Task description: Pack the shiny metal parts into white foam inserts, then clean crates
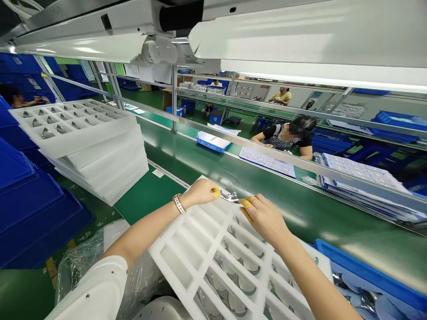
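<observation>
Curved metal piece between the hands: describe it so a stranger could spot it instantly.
On the green conveyor belt, find the white foam tray nearest the person. The silvery curved piece sits above it, pinched by the left hand and right hand in yellow finger cots; its neighbours lie in the tray's slots.

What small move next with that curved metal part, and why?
Probably lower the curved metal part into an empty cell of the white foam tray: left hand and right hand hold it above, and the leftmost cells look unfilled.
</observation>
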